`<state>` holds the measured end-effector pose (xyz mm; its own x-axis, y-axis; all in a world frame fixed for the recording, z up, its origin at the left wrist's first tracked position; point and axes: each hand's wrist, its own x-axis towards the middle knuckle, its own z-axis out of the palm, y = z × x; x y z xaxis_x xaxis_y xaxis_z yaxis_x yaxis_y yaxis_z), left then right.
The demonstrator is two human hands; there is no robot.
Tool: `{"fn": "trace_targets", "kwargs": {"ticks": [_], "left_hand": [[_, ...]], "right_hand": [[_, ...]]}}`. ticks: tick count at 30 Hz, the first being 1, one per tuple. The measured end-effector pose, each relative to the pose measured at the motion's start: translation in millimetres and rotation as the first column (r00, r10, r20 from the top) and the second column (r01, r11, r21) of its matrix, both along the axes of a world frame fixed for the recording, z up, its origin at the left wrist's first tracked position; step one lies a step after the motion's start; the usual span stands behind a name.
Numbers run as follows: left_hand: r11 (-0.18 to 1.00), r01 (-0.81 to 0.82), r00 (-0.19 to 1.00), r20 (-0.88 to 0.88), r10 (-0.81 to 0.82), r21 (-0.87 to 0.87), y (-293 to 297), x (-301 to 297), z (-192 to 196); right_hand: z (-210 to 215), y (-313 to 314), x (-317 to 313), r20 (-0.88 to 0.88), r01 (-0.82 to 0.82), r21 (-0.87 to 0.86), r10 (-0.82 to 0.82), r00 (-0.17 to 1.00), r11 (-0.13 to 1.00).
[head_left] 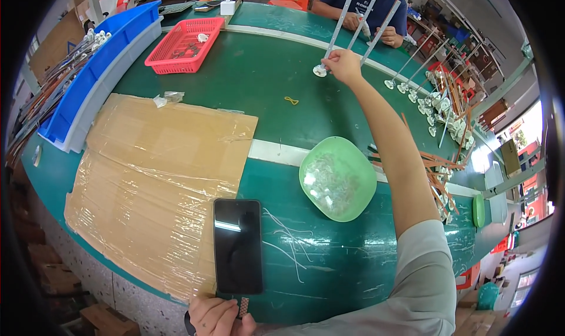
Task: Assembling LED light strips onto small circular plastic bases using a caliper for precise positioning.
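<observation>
Far out over the table, my right hand (pixel 345 65) is closed around the lower end of a thin grey metal strip (pixel 339 27). A round white plastic base (pixel 319 70) sits at the foot of that strip. Two similar strips stand upright just beyond my fingers. My left hand (pixel 220 317) rests at the near table edge with its fingers curled; what they hold, if anything, is hidden. A black phone (pixel 238 246) lies just above it, partly on a cardboard sheet (pixel 170 177). A short patterned strip (pixel 243 307) shows beside my left fingers.
Thin clear strands (pixel 288 242) lie right of the phone. A green bowl (pixel 338 179) holds small clear pieces. Farther off are a red basket (pixel 185 45), a blue bin (pixel 97 71) and a yellow rubber band (pixel 291 100). White-based strips (pixel 441 103) crowd the right. A person works opposite.
</observation>
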<state>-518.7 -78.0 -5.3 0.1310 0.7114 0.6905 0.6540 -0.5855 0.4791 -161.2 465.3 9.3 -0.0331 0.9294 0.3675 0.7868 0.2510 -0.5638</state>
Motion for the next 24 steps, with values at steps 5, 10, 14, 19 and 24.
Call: {"fn": "trace_targets", "kwargs": {"ticks": [5,10,14,19,24], "left_hand": [[0.994,-0.037,0.995,-0.085,0.046,0.105,2.3,0.0,-5.8],[0.985,-0.088,0.993,-0.058,0.098,0.149,-2.9,4.3,-15.2],[0.979,-0.067,0.997,-0.035,0.075,0.195,-1.9,5.2,-23.8],[0.984,-0.05,0.997,-0.052,0.059,0.17,-3.6,3.5,-27.0],[0.989,-0.07,0.992,-0.094,0.082,0.13,-5.3,2.4,-26.0]], "right_hand": [[7.4,-9.3,-4.3,-0.011,0.033,-0.023,-0.034,0.999,0.999],[43.8,-77.5,-9.1,0.261,-0.083,0.155,0.041,0.965,0.984],[54.3,-211.8,48.4,0.355,-0.188,0.222,0.1,0.93,0.957],[89.7,-335.8,199.8,0.421,0.112,0.126,-0.156,0.893,0.986],[87.7,-377.6,299.4,0.49,0.306,0.004,-0.268,0.829,0.952]]}}
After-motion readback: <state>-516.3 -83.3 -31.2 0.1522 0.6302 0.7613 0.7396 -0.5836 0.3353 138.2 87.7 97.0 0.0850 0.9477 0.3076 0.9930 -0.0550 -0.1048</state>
